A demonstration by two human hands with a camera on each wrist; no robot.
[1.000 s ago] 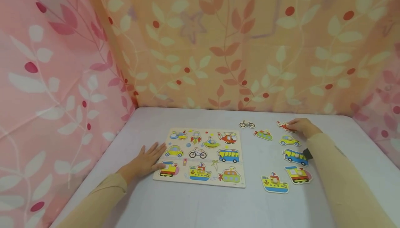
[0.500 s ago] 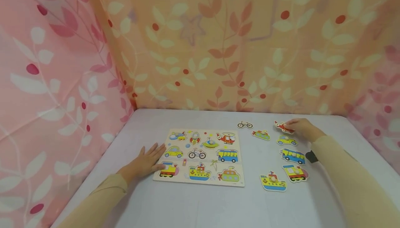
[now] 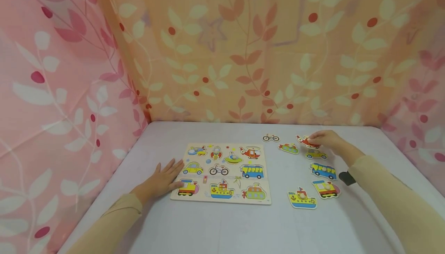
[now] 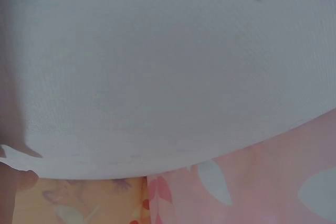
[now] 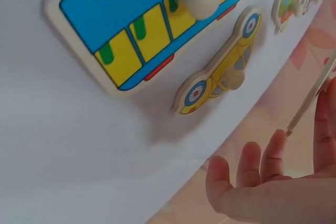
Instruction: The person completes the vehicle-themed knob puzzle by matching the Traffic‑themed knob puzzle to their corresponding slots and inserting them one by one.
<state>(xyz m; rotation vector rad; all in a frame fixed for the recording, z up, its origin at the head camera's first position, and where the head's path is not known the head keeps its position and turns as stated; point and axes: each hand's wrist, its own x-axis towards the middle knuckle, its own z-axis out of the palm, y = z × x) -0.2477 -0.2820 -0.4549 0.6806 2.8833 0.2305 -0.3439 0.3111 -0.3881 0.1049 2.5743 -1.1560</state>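
Observation:
My left hand (image 3: 161, 178) lies with fingers spread over the left edge of a wooden peg-puzzle board (image 3: 205, 198); in the left wrist view only a bit of it (image 4: 21, 179) shows at the lower left. A red helicopter puzzle piece (image 3: 303, 141) is pinched by my right hand (image 3: 328, 140) at the back right. In the right wrist view the piece appears edge-on, held up off the table, with the other fingers extended. The yellow car piece (image 3: 317, 155) lies just below it, its top partly covered in the head view.
Other knobbed pieces lie right of the board: a bicycle (image 3: 270, 137), a submarine (image 3: 289, 148), a blue bus (image 3: 323, 171), a train (image 3: 326, 189) and a ship (image 3: 302, 198). Airplane, rocket and flying saucer knobs (image 3: 233, 157) show on the board. Patterned curtains (image 3: 208, 72) surround the table.
My right hand has raised the helicopter piece from the table and brought it slightly left, over the top of the car piece. The left hand has stayed in place.

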